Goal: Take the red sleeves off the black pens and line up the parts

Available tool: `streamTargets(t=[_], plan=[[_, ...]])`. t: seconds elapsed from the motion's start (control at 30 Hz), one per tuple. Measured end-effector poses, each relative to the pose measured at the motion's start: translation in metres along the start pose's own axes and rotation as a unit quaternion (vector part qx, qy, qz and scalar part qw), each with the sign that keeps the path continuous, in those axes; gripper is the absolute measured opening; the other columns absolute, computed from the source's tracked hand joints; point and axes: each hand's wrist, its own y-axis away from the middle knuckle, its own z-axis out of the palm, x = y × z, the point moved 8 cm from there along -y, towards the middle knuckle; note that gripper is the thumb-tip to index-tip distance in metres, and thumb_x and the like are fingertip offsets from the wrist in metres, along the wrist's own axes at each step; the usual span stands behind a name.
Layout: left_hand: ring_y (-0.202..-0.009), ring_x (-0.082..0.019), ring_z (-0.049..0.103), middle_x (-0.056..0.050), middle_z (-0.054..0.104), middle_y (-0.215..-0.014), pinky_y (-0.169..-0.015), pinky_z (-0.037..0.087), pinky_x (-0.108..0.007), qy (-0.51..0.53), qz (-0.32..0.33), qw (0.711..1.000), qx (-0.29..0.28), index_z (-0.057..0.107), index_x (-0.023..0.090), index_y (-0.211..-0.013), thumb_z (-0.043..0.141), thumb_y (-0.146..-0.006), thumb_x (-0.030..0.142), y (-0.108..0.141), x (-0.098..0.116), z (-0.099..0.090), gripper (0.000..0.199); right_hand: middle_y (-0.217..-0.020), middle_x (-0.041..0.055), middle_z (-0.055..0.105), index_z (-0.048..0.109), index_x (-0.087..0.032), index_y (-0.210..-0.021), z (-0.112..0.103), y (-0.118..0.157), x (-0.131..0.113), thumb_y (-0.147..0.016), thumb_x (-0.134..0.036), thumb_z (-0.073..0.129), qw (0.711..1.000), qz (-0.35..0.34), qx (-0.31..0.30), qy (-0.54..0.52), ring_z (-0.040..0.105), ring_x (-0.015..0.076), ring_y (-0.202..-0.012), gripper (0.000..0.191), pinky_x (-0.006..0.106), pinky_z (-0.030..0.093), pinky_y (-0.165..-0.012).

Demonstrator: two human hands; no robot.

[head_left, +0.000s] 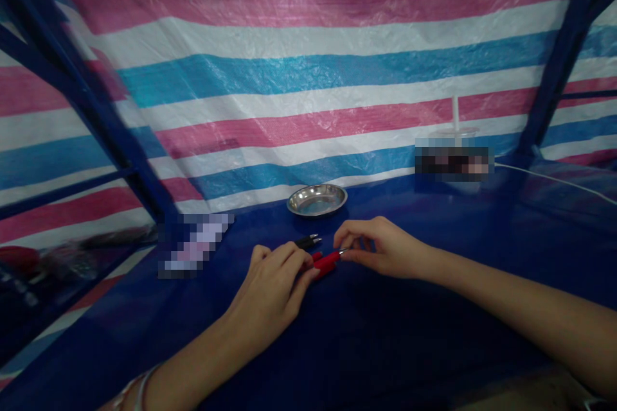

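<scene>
My left hand (274, 279) is closed around the body of a red pen (326, 264) low over the blue table. Thumb and fingers of my right hand (378, 247) pinch the pen's silver tip end. A second piece of red shows just behind the pen, partly covered by my left fingers; I cannot make out whether it is another pen. Black pens (304, 242) with silver tips lie beyond my left hand, which hides their other ends.
A shallow metal dish (317, 212) stands behind the pens. At the back right is a cup with a straw (456, 114), partly blurred out, with a white cord (554, 174) beside it. A blurred flat item (197, 247) lies left. Blue posts and striped sheeting (308, 77) bound the table.
</scene>
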Motion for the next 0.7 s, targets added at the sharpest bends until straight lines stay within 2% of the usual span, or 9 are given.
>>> streamTargets(t=[0.7], plan=[[-0.073, -0.017, 0.05, -0.001, 0.055, -0.083, -0.064, 0.028, -0.033, -0.001, 0.0, 1.0, 0.02, 0.051, 0.017, -0.086, 0.04, -0.086, 0.017, 0.0019, -0.0004, -0.0029, 0.011, -0.07, -0.0001, 0.06, 0.056, -0.016, -0.083, -0.0069, 0.0011, -0.0023, -0.074, -0.018, 0.052, 0.999, -0.014, 0.039, 0.004, 0.051, 0.007, -0.057, 0.01, 0.018, 0.035, -0.05]])
